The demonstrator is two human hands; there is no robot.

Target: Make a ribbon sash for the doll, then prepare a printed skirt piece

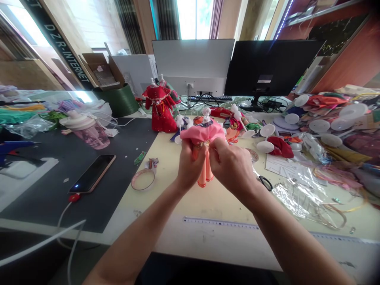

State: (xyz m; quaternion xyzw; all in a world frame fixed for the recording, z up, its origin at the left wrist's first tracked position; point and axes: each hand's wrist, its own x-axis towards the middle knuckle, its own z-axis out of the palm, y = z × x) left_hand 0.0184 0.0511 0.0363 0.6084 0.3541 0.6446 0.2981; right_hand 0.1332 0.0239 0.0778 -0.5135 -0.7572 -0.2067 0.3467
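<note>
A miniature dress (204, 132) on a small white stand is upright between my hands. Its top is pink with a dark patterned collar, and its skirt is orange with a darker hem. My left hand (191, 162) is closed round the waist on the left side, thumb against a gold-coloured band. My right hand (230, 160) is closed at the right side of the waist, its fingers pinched at the band; whether they hold a thread or ribbon there is hidden. A roll of clear tape (143, 180) lies to the left, and black-handled scissors (265, 182) lie beside my right forearm.
Red miniature dresses (162, 109) stand behind. At right are heaped fabrics, white round bases (265, 147) and clear plastic bags (292, 198). A phone (92, 174) on its cable, a pink bottle (90, 132) and a blue glue gun (14, 148) lie left. A ruler (221, 223) runs along the front.
</note>
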